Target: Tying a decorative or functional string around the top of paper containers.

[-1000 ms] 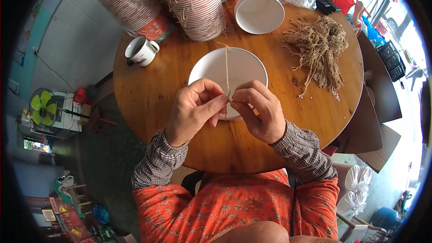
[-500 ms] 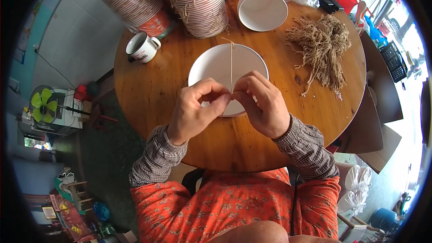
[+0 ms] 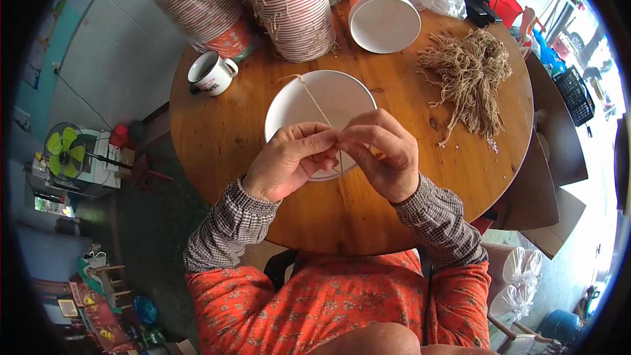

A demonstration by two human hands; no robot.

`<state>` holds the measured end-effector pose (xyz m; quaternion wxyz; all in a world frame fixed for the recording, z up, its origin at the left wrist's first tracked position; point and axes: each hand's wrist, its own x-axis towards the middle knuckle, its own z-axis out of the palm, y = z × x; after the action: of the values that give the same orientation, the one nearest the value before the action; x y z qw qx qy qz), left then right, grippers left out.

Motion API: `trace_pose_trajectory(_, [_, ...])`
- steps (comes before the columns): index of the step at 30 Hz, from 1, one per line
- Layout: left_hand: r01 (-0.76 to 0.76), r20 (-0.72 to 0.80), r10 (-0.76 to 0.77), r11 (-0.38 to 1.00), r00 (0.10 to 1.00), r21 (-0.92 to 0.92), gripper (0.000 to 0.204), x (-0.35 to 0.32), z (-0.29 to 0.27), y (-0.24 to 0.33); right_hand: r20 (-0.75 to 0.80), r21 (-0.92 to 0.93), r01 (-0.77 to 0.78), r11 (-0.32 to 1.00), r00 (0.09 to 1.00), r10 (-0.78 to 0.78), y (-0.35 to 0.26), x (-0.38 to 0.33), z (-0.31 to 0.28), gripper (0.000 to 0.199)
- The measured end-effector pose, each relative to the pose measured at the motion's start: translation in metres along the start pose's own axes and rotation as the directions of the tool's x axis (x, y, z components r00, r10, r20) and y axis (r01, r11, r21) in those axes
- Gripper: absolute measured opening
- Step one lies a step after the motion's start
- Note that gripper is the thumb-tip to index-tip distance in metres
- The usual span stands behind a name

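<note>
while over white paper lid, l hand & r hand both pinch twine.

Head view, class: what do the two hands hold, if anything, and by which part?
Both the left hand and the right hand pinch one thin straw-coloured string at its near end, above the white paper bowl.

My sleeves are a small grey-and-white check, and my lap is orange cloth with a pale floral print. The string between my fingers is tan against the plain white lid. The round table is honey-brown wood. At twelve o'clock, the stacked cups show orange-and-white stripes; at two, straw-coloured twine.
</note>
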<state>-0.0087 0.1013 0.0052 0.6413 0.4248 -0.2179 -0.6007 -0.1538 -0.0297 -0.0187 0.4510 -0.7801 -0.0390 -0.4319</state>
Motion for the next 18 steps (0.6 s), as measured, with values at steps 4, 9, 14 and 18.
trace_pose_trajectory(4, [-0.241,-0.03,0.286,0.854,0.958,0.461,0.02,-0.004,0.012,-0.004,-0.079,-0.031,-0.05,0.998,0.996,0.048,0.003,0.002,0.0,0.017])
trace_pose_trajectory(9, [-0.329,0.213,0.643,0.064,0.736,0.942,0.012,-0.014,0.015,-0.022,-0.099,-0.109,-0.012,0.994,0.995,0.001,0.003,0.008,-0.003,0.012])
trace_pose_trajectory(14, [-0.436,0.465,0.616,-0.21,0.636,0.875,0.016,-0.017,0.009,-0.035,0.019,-0.175,-0.007,0.985,1.0,0.011,0.015,0.013,-0.008,0.013])
trace_pose_trajectory(18, [-0.412,0.554,0.654,-0.378,0.514,0.829,0.019,-0.012,-0.021,-0.031,0.203,-0.296,-0.086,0.951,0.967,0.151,0.005,0.015,-0.014,0.011])
